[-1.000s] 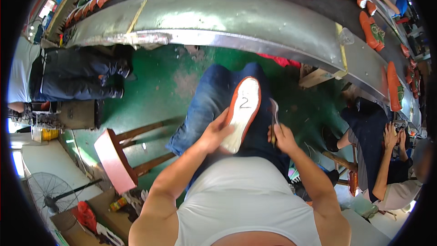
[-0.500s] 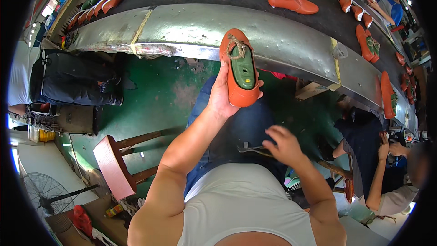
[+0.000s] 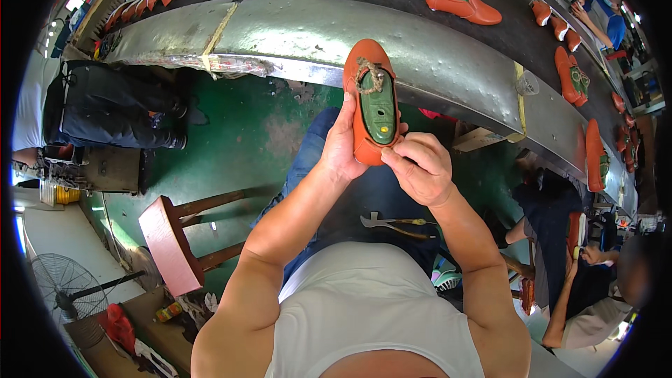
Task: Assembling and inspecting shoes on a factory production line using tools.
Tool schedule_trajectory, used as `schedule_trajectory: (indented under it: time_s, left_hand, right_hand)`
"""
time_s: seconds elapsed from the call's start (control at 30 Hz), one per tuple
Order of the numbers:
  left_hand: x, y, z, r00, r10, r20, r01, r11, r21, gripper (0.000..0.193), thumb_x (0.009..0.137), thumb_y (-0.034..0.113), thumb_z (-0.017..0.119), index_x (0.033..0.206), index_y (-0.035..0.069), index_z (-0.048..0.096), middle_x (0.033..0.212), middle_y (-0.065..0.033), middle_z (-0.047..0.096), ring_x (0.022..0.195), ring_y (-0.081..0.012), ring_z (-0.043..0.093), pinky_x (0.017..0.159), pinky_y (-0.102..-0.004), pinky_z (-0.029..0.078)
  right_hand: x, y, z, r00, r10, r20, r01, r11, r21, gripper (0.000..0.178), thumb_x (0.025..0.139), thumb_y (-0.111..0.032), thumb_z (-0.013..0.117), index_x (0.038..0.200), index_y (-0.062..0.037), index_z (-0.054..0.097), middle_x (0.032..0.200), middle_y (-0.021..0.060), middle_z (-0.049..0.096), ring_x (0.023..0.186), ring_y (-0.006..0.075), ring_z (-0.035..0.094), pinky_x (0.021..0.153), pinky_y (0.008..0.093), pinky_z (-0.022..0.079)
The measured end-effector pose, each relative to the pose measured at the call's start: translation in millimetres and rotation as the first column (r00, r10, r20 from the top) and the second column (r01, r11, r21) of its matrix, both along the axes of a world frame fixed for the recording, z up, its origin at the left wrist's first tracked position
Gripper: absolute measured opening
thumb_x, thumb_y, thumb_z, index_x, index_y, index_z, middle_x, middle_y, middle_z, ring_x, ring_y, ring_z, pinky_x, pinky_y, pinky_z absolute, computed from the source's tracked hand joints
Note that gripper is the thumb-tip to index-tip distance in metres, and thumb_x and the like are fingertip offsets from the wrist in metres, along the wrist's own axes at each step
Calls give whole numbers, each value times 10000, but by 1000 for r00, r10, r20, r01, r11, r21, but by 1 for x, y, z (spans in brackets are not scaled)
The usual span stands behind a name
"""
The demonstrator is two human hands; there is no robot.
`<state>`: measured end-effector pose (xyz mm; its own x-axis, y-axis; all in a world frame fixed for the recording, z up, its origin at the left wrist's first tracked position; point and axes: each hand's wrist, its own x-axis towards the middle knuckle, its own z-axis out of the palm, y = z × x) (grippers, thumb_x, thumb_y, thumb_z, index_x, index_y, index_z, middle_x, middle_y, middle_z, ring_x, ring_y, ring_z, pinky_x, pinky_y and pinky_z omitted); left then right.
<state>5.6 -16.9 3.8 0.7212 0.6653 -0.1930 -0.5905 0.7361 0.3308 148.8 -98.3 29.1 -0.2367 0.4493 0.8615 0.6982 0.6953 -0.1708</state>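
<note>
An orange-red shoe (image 3: pixel 362 136) with a green last (image 3: pixel 379 108) inside it is held up in front of me, toe pointing away. A loop of brown cord is tied at the last's front. My left hand (image 3: pixel 341 141) wraps round the shoe's left side and underside. At the heel, my right hand (image 3: pixel 422 169) pinches the shoe's rim between thumb and fingers. On my lap lie lasting pincers (image 3: pixel 381 222), a metal-headed tool with long handles, touched by neither hand.
Beyond the shoe runs a metal-edged bench (image 3: pixel 294 31) carrying more orange shoes (image 3: pixel 462 3) and green lasts. A wooden stool (image 3: pixel 170 245) stands at left, near a fan (image 3: pixel 66 287). One co-worker (image 3: pixel 595 301) sits at right; another person's dark trousers (image 3: pixel 115 105) show at left.
My right hand has come up from above my lap to the shoe's heel and closed on its rim. The left hand still holds the shoe in nearly the same place.
</note>
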Motion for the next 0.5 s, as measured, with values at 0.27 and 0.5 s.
schedule_trajectory:
  time_s: [0.27,0.5]
  left_hand:
    - [-1,7,0,999,48,4,-48,999,-17,654,1016,601,403,1414,89,490,1298,-178,613,1115,-406,638,967,-521,537]
    - [0,37,-1,976,-75,-205,98,990,105,700,1007,627,374,1455,93,446,1300,-171,612,1057,-417,669,895,-528,563]
  right_hand:
    - [5,24,24,989,73,-130,-89,989,-119,217,695,-26,836,875,-18,715,880,59,647,692,206,616,594,293,516]
    - [123,141,-15,893,-446,62,422,782,-458,275,921,-218,670,1091,-4,648,1135,145,634,999,314,629,859,421,495]
